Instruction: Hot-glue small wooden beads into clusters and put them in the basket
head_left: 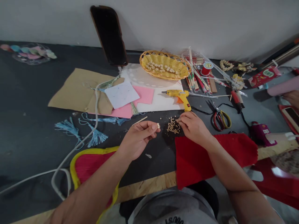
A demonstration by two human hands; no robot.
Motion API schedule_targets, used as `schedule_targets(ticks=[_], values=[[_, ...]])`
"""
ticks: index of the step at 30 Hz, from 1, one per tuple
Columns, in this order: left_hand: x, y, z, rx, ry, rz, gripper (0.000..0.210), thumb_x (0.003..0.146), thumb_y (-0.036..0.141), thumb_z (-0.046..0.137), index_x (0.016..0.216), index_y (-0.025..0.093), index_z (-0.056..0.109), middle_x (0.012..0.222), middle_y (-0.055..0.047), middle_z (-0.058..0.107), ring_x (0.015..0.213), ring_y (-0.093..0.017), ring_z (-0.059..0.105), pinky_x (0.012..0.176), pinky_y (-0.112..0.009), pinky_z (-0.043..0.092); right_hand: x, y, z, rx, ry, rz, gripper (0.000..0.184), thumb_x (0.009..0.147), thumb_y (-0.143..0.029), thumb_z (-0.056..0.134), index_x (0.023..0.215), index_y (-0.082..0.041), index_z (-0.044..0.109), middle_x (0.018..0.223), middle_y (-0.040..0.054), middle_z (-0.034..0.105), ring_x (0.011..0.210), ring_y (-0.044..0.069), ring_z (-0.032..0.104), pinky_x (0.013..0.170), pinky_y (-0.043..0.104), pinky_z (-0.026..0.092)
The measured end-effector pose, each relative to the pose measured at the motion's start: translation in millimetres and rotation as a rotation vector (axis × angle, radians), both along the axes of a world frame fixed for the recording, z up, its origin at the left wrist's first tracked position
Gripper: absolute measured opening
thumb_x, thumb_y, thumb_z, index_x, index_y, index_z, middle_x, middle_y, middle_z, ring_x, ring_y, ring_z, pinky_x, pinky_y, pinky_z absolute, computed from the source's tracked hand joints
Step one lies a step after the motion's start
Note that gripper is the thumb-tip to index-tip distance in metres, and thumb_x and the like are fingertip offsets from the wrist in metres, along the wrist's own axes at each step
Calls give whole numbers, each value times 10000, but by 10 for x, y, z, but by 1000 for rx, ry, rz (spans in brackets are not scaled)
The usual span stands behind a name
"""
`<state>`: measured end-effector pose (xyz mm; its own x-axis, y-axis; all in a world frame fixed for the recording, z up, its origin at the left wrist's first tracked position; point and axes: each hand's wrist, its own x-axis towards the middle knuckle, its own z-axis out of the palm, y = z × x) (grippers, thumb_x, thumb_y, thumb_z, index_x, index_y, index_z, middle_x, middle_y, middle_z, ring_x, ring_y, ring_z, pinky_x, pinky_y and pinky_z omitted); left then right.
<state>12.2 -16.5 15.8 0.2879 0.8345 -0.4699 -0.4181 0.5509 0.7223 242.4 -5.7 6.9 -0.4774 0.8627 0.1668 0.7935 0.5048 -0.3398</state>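
Note:
My left hand (142,136) is closed in a pinch, and a small cluster of pale bead-like pieces (158,125) sticks out at its fingertips. To its right lies a loose pile of small round tan beads or seeds (173,127) on the dark table. My right hand (192,127) is at the pile's right edge with its thumb and fingers pinched together; whatever is between them is too small to make out. Just behind the pile lies a yellow hot glue gun (178,94), its nozzle pointing left. A thin wooden stick (139,120) rests behind my left hand.
A wicker basket (163,76) holding pale clusters stands at the back. Scissors (220,119) and red felt (193,161) lie at right. Blue tassels (97,137), brown paper (67,90) and a white cable (64,161) are at left. A phone (109,35) leans against the wall.

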Motion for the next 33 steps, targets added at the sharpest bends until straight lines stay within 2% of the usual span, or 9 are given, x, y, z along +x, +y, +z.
schedule_targets(ticks=[5, 13, 17, 19, 23, 26, 28, 33], values=[[0, -1, -7, -2, 7, 0, 254, 560, 322, 858, 635, 137, 702, 649, -19, 653, 573, -80, 507, 558, -192, 391, -64, 11, -18, 19, -29, 22, 135, 901, -174, 519, 811, -177, 618, 915, 87, 620, 869, 222, 552, 826, 379, 491], [5, -11, -20, -6, -10, -3, 239, 578, 310, 852, 650, 134, 707, 662, -18, 665, 551, -64, 495, 557, -187, 395, -93, 57, -9, 61, -206, 37, 138, 871, -116, 540, 817, -191, 642, 948, 75, 631, 895, 232, 497, 762, 338, 470], [10, -16, -31, 2, -13, -5, 225, 593, 302, 844, 655, 133, 708, 671, -23, 673, 539, -62, 489, 561, -193, 400, -77, 77, -57, 81, -206, 51, 118, 893, -147, 531, 844, -182, 633, 968, 90, 625, 916, 238, 498, 809, 366, 467], [10, -22, -27, 4, -10, -10, 227, 598, 306, 841, 655, 133, 706, 674, -24, 674, 540, -64, 493, 563, -194, 402, -99, 56, -23, 96, -124, 36, 127, 911, -162, 512, 846, -174, 620, 964, 99, 618, 922, 236, 516, 837, 383, 469], [10, -42, -3, -4, -6, -39, 244, 598, 319, 841, 645, 129, 697, 667, -23, 665, 550, -71, 501, 560, -195, 399, -239, -84, 187, 124, 256, -3, 101, 920, -182, 522, 853, -185, 599, 941, 83, 597, 929, 206, 559, 842, 363, 485], [13, -62, 4, -2, -20, -65, 238, 614, 317, 833, 666, 127, 700, 678, -21, 660, 561, -74, 506, 566, -197, 400, -389, -205, 317, 132, 453, 15, 72, 908, -175, 548, 858, -200, 595, 903, 58, 589, 886, 179, 573, 797, 330, 497], [16, -74, 1, 2, -30, -76, 230, 626, 313, 826, 674, 127, 700, 682, -18, 655, 570, -75, 512, 566, -195, 396, -472, -252, 329, 155, 521, 9, 63, 899, -166, 561, 862, -203, 597, 888, 49, 588, 847, 167, 572, 770, 319, 501], [31, -90, -2, 0, -44, -79, 233, 624, 314, 828, 655, 128, 691, 618, -2, 623, 563, -76, 503, 561, -193, 388, -551, -267, 228, 193, 570, -5, 58, 882, -155, 579, 882, -204, 611, 904, 50, 590, 846, 166, 577, 762, 319, 504]])
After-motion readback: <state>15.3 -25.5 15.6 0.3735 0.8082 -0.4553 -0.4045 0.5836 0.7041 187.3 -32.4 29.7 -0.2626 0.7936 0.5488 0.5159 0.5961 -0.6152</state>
